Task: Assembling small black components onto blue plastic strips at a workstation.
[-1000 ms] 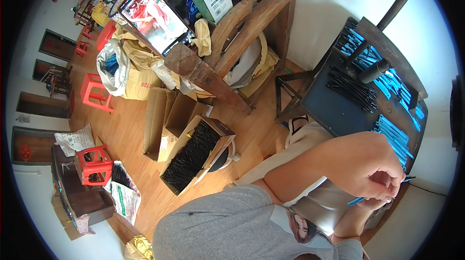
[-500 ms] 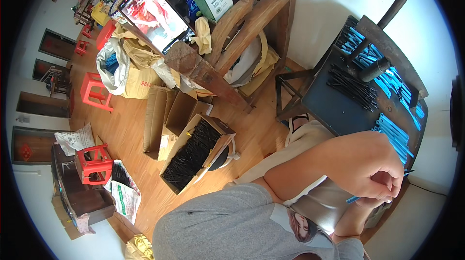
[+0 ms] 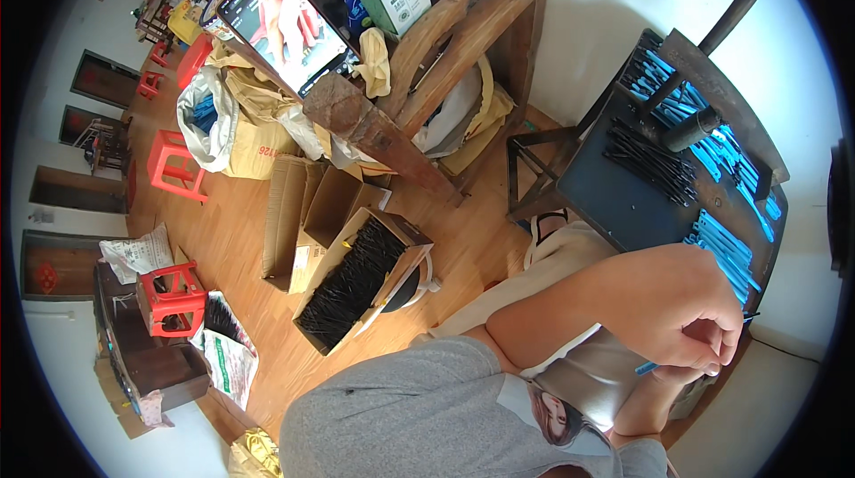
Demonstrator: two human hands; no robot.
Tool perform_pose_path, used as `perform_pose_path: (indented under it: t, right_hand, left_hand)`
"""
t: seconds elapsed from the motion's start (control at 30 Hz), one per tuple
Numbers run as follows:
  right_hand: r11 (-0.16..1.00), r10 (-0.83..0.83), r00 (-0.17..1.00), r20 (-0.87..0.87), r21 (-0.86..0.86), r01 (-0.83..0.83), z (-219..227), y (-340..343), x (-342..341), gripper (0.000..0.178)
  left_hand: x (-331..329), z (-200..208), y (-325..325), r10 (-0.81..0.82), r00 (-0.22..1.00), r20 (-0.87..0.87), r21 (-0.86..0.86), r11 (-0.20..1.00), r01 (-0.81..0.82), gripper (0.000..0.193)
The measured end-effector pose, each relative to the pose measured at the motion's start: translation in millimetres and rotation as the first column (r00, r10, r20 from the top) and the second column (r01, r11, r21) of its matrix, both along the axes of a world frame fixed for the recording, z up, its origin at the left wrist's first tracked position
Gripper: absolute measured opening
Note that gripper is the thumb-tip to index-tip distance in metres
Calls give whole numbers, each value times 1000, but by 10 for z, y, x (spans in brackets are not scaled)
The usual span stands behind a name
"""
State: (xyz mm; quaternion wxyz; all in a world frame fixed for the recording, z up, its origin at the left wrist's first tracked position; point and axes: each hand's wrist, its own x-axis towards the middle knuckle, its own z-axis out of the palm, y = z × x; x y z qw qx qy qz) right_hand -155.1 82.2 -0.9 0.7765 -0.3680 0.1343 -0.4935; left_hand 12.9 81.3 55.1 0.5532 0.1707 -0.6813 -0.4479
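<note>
In the head view, the left hand (image 3: 679, 313) is curled narrow around a blue strip (image 3: 646, 368), whose end pokes out beneath; the right hand (image 3: 680, 375) sits underneath, its grip hidden. The tabletop (image 3: 590, 199) beyond carries blue strips (image 3: 723, 251) and black rods (image 3: 655, 166).

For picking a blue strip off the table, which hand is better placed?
Probably the left hand: it appears nearer the blue strips on the table. The right hand sits lower, partly hidden. A blue piece pokes out where the hands meet.
</note>
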Motion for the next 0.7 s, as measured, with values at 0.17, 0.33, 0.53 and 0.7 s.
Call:
perform_pose_path:
  t: [0.17, 0.33, 0.53, 0.7]
  right_hand:
    - [1000, 16, 1000, 3, -1, -16, -13, -13, 11, 38]
    - [999, 32, 999, 6, -6, -32, -14, -15, 20, 37]
    - [999, 45, 999, 16, -12, -44, -9, -19, 46, 37]
    - [998, 53, 998, 33, -19, -52, 5, -6, 37, 36]
  left_hand:
    - [5, -7, 3, -13, 1000, 16, 20, 1000, 13, 8]
    - [16, -8, 5, -23, 999, 27, 29, 999, 23, 8]
    - [52, 6, 17, -21, 999, 24, 17, 1000, 20, 8]
    - [142, 37, 83, -166, 968, -190, 26, 984, 174, 12]
